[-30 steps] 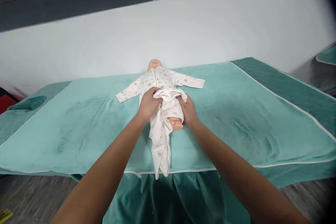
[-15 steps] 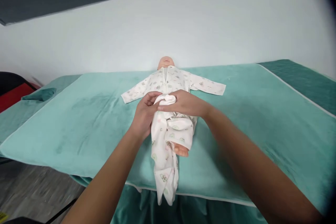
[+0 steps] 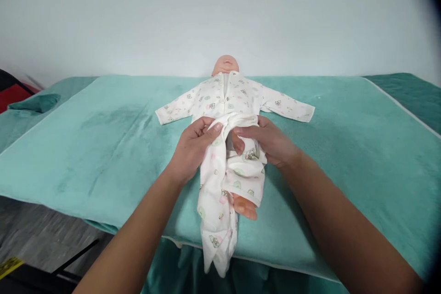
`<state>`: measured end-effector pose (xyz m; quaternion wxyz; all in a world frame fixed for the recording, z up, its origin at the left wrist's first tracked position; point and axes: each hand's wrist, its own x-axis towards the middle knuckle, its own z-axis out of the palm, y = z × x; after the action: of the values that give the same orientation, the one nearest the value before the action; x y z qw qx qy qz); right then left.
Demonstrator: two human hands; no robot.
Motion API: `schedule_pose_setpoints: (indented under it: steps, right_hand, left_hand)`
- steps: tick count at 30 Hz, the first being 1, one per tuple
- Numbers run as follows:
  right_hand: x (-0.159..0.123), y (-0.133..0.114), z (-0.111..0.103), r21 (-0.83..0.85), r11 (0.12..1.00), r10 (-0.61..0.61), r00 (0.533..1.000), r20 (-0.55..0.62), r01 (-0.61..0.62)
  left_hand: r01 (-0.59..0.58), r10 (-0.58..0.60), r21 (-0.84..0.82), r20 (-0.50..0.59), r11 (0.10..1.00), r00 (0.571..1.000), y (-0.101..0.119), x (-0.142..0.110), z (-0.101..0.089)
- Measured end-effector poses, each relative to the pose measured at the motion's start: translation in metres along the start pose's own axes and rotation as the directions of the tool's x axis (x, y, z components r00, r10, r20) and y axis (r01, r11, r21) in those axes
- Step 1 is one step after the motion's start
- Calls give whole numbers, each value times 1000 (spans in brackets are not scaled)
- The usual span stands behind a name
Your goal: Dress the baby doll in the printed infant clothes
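A baby doll lies on its back in a white printed jacket, both sleeves spread outward. White printed baby pants lie over its lower body, one leg hanging flat past the bed's front edge. Out of the other, bunched leg pokes a doll's foot. My left hand pinches the waistband on its left side between thumb and fingers. On the opposite side, my right hand grips the waistband, stretching it open. Inside the opening a skin-coloured shape shows; I cannot tell whether it is doll or finger.
A light green velvet sheet with white piping covers the bed, which stands against a white wall. Darker green cloth shows at the right. A red and black object is at the far left, above grey flooring.
My hands have moved apart, pulling the bunched waistband wider so its opening now shows. The view has tilted down and come a little closer.
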<state>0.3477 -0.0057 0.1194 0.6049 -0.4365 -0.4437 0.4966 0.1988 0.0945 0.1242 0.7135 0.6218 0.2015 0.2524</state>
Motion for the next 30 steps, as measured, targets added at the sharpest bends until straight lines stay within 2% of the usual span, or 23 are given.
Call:
schedule_pose_setpoints:
  steps: [4,8,12,16,18,21,24,26,30]
  right_hand:
    - [-3,-5,6,-271,962,47,999,16,-41]
    - [-5,-6,14,-400,908,107,992,-63,-123]
    - [-6,0,14,-333,930,118,985,-128,-155]
    - [-5,7,10,-53,992,109,985,-137,-117]
    - [-5,9,9,51,992,119,986,-118,-114]
    - [-5,10,8,81,990,119,989,-89,-112]
    - [-6,9,8,55,995,80,996,-38,-78]
    - [-7,5,7,-6,998,69,997,40,-69]
    - [-9,-2,1,-195,977,124,970,211,-82]
  left_hand:
    - [-49,41,-67,-109,997,993,1,3,4]
    - [-74,65,-55,-153,996,986,-1,4,10]
    - [-95,90,-26,-149,995,985,-3,1,9]
    - [-55,59,40,-89,998,994,-6,-3,-3]
    - [4,-4,103,1,995,1000,-6,-6,-12]
    - [57,-72,130,112,990,991,-4,-11,-20]
    - [23,-26,44,55,999,998,-2,-13,-16]
    - [7,-7,-3,2,1000,1000,0,-13,-9]
    - [62,-62,-27,-4,998,998,2,-9,2]
